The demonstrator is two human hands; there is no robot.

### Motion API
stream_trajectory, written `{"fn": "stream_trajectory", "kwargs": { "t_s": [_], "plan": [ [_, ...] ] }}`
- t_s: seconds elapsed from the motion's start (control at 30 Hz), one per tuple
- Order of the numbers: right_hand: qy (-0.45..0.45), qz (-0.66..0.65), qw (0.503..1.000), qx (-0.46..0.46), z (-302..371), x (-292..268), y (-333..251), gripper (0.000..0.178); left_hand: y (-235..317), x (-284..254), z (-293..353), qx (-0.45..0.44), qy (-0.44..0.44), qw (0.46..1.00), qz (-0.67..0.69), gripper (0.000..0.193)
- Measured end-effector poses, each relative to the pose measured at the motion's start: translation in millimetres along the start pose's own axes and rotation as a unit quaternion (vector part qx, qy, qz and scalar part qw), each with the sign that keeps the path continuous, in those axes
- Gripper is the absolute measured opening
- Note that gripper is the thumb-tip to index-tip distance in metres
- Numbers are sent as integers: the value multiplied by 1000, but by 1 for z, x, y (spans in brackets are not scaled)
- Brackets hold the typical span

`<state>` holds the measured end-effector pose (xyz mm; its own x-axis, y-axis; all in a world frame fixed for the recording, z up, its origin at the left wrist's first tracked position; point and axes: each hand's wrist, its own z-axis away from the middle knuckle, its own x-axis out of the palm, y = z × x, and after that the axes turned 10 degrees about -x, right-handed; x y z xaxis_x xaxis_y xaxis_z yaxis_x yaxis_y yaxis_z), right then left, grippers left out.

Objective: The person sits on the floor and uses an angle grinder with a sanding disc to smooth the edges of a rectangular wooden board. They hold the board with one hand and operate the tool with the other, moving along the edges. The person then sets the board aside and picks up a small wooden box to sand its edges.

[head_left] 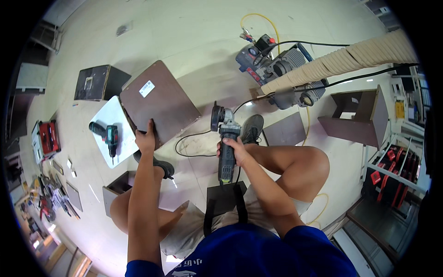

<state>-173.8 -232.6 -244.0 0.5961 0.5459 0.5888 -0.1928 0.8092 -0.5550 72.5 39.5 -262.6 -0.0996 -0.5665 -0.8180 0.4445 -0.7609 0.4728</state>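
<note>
My right hand (236, 148) is wrapped round the dark body of an angle grinder (228, 159), held upright between my knees with its disc and guard pointing away from me. A black cord trails from the tool. To the left, my left hand (146, 139) grips the near edge of a brown wooden panel (161, 99) with a white label on its face; the panel is tilted. Beside it, a green and black cordless drill (111, 138) lies on a white board (121, 156). Part of my left hand's grip is hidden behind the panel's edge.
An air compressor (281, 62) stands at the far right, with a beige ribbed hose (337, 62) crossing over it. Open brown boxes (376, 111) and a dark box (99, 83) sit on the floor. Red tool cases (48, 138) and a rack (392, 171) line the sides.
</note>
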Motion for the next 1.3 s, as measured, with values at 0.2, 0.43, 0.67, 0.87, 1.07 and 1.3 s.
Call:
{"fn": "stream_trajectory", "kwargs": {
  "t_s": [0.2,0.43,0.67,0.87,1.07,1.3],
  "plan": [
    [-6,-19,1000,-7,-10,-10,29,28,-11,16,-6,90,65,990,92,78],
    [-51,-26,998,-6,-11,-23,33,27,22,8,5,373,82,922,-68,71],
    [-72,26,997,-11,-14,-9,35,28,45,19,21,437,21,881,-180,59],
    [-54,3,998,-25,-12,-10,62,30,53,18,25,429,16,887,-169,57],
    [-68,54,996,3,-12,-9,66,30,48,12,25,416,20,892,-177,58],
    [-65,76,995,-12,-24,6,51,34,51,12,25,409,16,896,-173,58]
  ]
}}
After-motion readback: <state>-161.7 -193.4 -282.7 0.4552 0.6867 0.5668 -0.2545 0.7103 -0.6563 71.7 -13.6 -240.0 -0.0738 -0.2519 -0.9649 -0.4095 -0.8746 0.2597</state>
